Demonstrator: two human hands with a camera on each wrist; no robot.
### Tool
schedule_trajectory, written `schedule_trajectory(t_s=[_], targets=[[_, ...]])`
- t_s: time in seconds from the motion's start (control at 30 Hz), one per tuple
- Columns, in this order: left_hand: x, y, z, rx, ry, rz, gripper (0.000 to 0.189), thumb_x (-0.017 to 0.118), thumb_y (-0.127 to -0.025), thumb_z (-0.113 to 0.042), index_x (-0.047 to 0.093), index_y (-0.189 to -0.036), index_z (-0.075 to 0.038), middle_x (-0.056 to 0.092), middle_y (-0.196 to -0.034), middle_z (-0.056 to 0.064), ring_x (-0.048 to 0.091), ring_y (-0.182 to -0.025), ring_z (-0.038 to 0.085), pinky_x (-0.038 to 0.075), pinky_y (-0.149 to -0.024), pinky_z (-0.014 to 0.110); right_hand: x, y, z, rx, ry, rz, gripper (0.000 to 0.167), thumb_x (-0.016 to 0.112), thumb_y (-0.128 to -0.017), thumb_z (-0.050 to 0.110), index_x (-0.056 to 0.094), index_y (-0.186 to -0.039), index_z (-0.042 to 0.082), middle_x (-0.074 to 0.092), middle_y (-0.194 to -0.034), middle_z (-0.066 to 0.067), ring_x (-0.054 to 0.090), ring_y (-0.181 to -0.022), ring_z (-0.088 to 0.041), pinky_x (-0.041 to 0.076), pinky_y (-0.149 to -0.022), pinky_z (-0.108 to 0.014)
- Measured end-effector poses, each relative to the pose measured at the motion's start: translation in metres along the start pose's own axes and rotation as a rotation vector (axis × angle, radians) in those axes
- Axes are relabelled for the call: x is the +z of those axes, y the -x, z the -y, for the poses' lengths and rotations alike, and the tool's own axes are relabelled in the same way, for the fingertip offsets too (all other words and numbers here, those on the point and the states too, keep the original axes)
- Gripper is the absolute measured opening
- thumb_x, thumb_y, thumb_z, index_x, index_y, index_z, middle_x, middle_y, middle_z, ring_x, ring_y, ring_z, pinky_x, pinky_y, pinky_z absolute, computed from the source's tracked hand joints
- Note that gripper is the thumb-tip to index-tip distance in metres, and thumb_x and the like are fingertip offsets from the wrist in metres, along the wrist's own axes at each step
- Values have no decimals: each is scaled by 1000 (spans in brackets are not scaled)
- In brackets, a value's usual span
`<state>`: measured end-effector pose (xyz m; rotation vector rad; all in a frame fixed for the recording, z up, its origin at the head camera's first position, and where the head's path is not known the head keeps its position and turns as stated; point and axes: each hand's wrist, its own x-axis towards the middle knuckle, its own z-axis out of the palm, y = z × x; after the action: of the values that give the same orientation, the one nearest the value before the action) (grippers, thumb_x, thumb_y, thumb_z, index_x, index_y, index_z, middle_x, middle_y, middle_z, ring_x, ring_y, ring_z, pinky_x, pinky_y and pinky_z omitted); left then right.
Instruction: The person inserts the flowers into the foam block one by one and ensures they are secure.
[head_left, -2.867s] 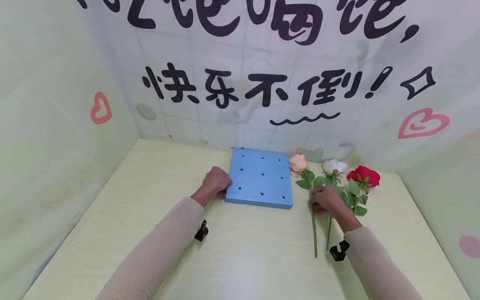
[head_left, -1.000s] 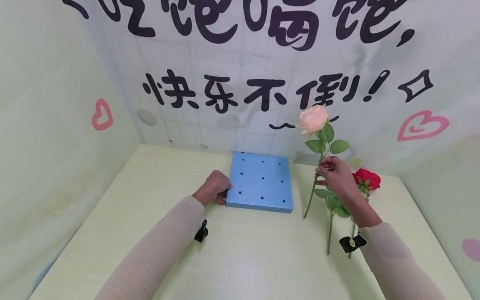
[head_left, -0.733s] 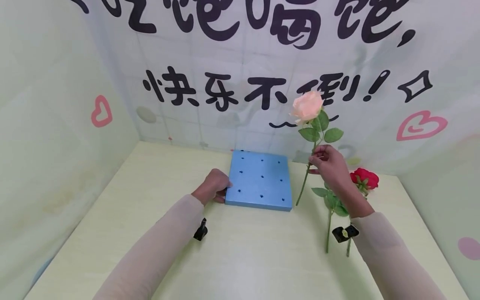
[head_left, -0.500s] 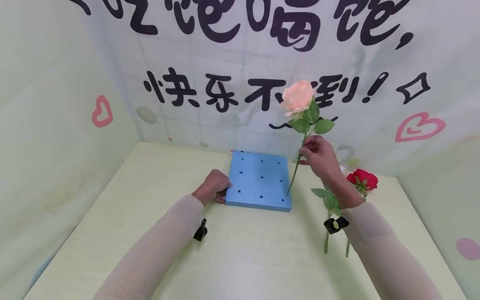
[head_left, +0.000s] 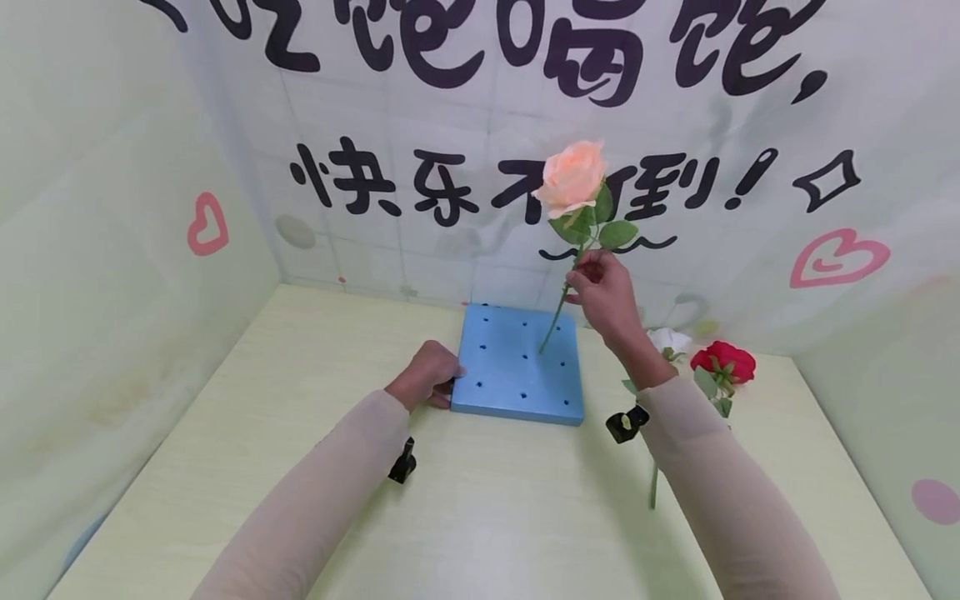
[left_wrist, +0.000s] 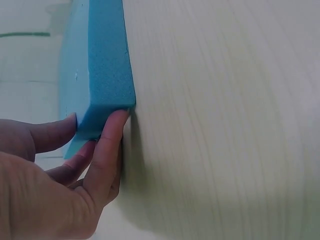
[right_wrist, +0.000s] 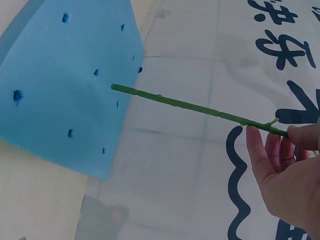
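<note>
A blue foam block [head_left: 502, 367] with rows of small holes lies flat near the back wall. My left hand [head_left: 427, 371] pinches its left edge; in the left wrist view the thumb [left_wrist: 55, 134] is on the top face and the fingers reach against the side. Between thumb and fingers, my right hand [head_left: 609, 300] holds a peach artificial rose [head_left: 572, 177] by its stem, bloom up and slightly tilted. The lower end of the stem [right_wrist: 180, 103] is bare and points at the holed face, overlapping the block's right half in the head view.
Right of the block, a white rose [head_left: 670, 340] and a red rose [head_left: 724, 363] lie on the pale wooden table [head_left: 465, 500], partly hidden by my right forearm. A printed cloth wall [head_left: 420, 258] stands close behind the block.
My right hand has taken hold of the peach rose, lifted it off the table and carried it leftward until the stem end is over the block. The left hand has stayed at the block's edge.
</note>
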<state>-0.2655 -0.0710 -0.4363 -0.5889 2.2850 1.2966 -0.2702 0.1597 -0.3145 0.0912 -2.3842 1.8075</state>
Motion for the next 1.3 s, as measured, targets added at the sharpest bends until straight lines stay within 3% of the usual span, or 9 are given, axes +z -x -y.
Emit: schedule_trajectory(t_s=[0.43,0.9,1.3], targets=[[-3,11,-6,35,-5,22,17,60,-93,-5,59,-108,4,58,-78,12,60,-67,23,61,-54,34,33,-16,2,-1,-52,-29,20,57,-96,4,51,-115,0,53,-103,-9,56,-96,-19,61,-80,-33],[-3,6,-4,35,8,44,15,62,-92,-6,60,-104,4,57,-76,12,60,-65,22,61,-53,35,55,-27,-4,-54,-109,-36,20,59,-94,3,54,-113,-1,56,-100,-9,57,-93,-20,60,-82,-34],[-8,7,1,48,29,68,15,60,-94,-6,60,-106,4,57,-79,13,59,-68,22,61,-55,36,78,-33,-8,-42,-65,-34,16,59,-96,6,55,-111,3,56,-102,-9,56,-94,-19,60,-80,-28]])
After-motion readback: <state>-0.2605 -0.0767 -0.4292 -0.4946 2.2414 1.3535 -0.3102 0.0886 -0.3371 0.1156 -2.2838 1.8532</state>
